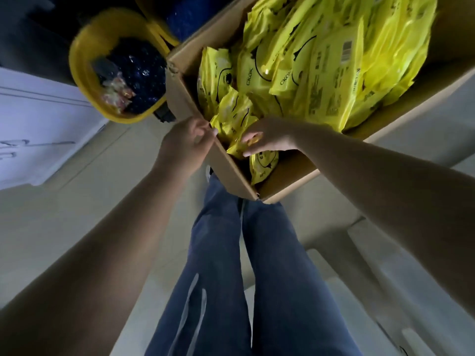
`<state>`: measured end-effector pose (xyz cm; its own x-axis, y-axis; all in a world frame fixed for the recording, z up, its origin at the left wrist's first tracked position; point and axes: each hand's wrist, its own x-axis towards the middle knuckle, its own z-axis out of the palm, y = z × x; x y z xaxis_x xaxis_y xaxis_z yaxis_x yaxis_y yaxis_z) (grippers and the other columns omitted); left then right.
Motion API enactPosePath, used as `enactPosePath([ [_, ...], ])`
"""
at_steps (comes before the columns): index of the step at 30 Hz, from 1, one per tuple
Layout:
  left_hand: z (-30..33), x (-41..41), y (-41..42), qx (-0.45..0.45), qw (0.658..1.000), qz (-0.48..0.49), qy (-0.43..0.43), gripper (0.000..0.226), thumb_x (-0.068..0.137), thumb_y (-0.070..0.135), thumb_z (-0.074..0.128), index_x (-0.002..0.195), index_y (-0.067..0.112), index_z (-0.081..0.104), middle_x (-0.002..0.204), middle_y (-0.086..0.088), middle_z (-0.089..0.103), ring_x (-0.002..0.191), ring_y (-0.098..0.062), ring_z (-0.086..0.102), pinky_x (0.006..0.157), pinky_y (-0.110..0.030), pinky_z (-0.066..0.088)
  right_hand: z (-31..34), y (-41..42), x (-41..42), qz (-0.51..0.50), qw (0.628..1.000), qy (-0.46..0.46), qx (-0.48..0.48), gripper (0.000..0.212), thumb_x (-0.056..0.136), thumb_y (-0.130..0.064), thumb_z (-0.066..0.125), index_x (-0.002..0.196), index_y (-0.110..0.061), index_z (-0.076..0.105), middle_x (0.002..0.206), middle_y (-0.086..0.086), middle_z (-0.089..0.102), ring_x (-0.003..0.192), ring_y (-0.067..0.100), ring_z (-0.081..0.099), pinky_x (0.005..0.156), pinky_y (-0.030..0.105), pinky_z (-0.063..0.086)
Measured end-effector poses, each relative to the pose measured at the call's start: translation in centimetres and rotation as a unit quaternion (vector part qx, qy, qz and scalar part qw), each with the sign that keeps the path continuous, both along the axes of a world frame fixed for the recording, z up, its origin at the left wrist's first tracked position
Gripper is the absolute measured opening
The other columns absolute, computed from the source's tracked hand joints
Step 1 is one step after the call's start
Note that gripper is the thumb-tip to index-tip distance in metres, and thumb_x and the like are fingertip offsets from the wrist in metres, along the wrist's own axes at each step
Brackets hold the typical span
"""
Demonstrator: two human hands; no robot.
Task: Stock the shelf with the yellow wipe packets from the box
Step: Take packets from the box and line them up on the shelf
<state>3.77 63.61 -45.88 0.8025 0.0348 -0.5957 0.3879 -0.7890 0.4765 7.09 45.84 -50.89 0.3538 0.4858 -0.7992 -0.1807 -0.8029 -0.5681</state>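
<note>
Blue-trousered legs (pixel 231 265) on pale tiled floor (pixel 77 214).

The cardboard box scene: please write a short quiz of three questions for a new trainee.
1. True or false: the cardboard box holds yellow wipe packets.
2. Which hand reaches inside the box? A) left B) right
3. Fill in: the yellow basket stands to the ___ of the box in the picture.

Key: 1 true. 2 B, the right hand touches a packet; the left hand grips the box edge. 3 left.

Packets (pixel 321 70) in box (pixel 231 170); basket (pixel 84 80) to its left, on floor (pixel 77 201).
</note>
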Motion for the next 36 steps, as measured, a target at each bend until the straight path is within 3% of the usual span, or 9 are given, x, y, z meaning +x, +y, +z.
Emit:
enactPosePath([
  [5, -1.3, -0.5, 0.5, -0.015, 1.0, 0.005, -0.007, 0.033, 0.092, 0.032, 0.051, 0.118, 0.012, 0.056, 0.12, -0.004, 0.061, 0.112, -0.013, 0.053, 0.079, -0.016, 0.032, -0.7, -0.6, 0.3, 0.039, 0.999, 0.014, 0.003, 0.05, 0.081, -0.027, 0.068, 0.129, -0.021, 0.052, 0.14, -0.003, 0.045, 0.131, 0.017, 0.037, 0.106, 0.03, 0.026],
  [11, -0.9, -0.5, 0.4, -0.021, 1.0, 0.006, -0.001, 0.035, 0.092, 0.033, 0.05, 0.12, 0.012, 0.054, 0.119, -0.005, 0.06, 0.111, -0.015, 0.053, 0.08, -0.019, 0.033, -0.1, -1.7, 0.0, 0.059, 0.995, -0.075, -0.035, 0.039, 0.083, -0.03, 0.065, 0.117, -0.012, 0.061, 0.129, 0.006, 0.055, 0.121, 0.022, 0.047, 0.091, 0.026, 0.033],
  [15, -0.4, -0.1, 0.4, -0.027, 1.0, 0.013, 0.001, 0.036, 0.093, 0.032, 0.05, 0.121, 0.011, 0.053, 0.123, -0.005, 0.059, 0.113, -0.015, 0.052, 0.08, -0.018, 0.032, 2.3, -3.4, 0.4, -0.101, 0.988, -0.111, -0.023, 0.032, 0.082, -0.03, 0.066, 0.108, -0.011, 0.067, 0.109, 0.001, 0.061, 0.098, 0.014, 0.053, 0.075, 0.02, 0.037],
  [19, 0.3, 1.0, 0.5, -0.073, 0.994, 0.072, 0.023, 0.04, 0.092, 0.037, 0.05, 0.125, 0.015, 0.052, 0.128, -0.002, 0.055, 0.104, -0.002, 0.044, 0.081, -0.017, 0.031, 5.2, -5.1, 0.9, -0.347, 0.931, -0.114, 0.02, 0.027, 0.079, -0.029, 0.068, 0.096, -0.008, 0.067, 0.086, -0.002, 0.058, 0.085, 0.009, 0.052, 0.081, 0.023, 0.035],
  [22, 1.4, 2.3, 0.1, -0.133, 0.99, 0.031, 0.037, 0.048, 0.091, 0.043, 0.049, 0.133, 0.019, 0.044, 0.14, -0.001, 0.043, 0.117, -0.005, 0.039, 0.088, -0.02, 0.03, 6.4, -6.0, 1.3, -0.47, 0.876, -0.042, 0.101, 0.02, 0.072, -0.033, 0.069, 0.075, -0.015, 0.06, 0.06, -0.01, 0.063, 0.065, 0.002, 0.061, 0.072, 0.021, 0.05],
  [26, 3.7, 4.8, -0.9, -0.166, 0.984, -0.05, 0.046, 0.062, 0.083, 0.049, 0.053, 0.139, 0.032, 0.031, 0.152, 0.009, 0.021, 0.128, -0.001, 0.022, 0.101, -0.029, 0.024, 7.6, -6.9, 2.0, -0.545, 0.809, 0.06, 0.211, 0.044, 0.049, -0.039, 0.069, 0.083, -0.012, 0.058, 0.069, -0.006, 0.072, 0.067, 0.008, 0.07, 0.063, 0.025, 0.057],
  [30, 4.3, 7.2, -2.1, -0.245, 0.964, -0.046, 0.096, 0.076, 0.077, 0.048, 0.064, 0.141, 0.024, 0.031, 0.14, 0.005, 0.043, 0.126, -0.007, 0.042, 0.1, -0.017, 0.038, 7.7, -6.5, 2.1, -0.613, 0.73, 0.102, 0.286, 0.042, 0.058, -0.035, 0.066, 0.091, -0.011, 0.058, 0.078, -0.001, 0.073, 0.071, 0.014, 0.071, 0.061, 0.033, 0.057],
  [33, 4.2, 8.0, -2.1, -0.265, 0.96, -0.01, 0.09, 0.07, 0.068, 0.047, 0.068, 0.13, 0.026, 0.043, 0.123, 0.0, 0.061, 0.113, -0.012, 0.057, 0.097, -0.037, 0.046, 7.3, -5.8, 1.4, -0.636, 0.692, 0.132, 0.316, 0.035, 0.066, -0.032, 0.059, 0.093, -0.011, 0.057, 0.075, -0.002, 0.073, 0.066, 0.013, 0.07, 0.06, 0.033, 0.058],
  [36, 4.0, 8.0, -2.1, -0.283, 0.955, 0.013, 0.088, 0.051, 0.08, 0.033, 0.067, 0.126, 0.016, 0.051, 0.113, -0.002, 0.065, 0.105, -0.015, 0.062, 0.087, -0.03, 0.051, 6.7, -5.0, 0.4, -0.656, 0.66, 0.161, 0.33, 0.03, 0.073, -0.031, 0.055, 0.093, -0.01, 0.056, 0.073, 0.0, 0.072, 0.064, 0.013, 0.07, 0.063, 0.035, 0.059],
])
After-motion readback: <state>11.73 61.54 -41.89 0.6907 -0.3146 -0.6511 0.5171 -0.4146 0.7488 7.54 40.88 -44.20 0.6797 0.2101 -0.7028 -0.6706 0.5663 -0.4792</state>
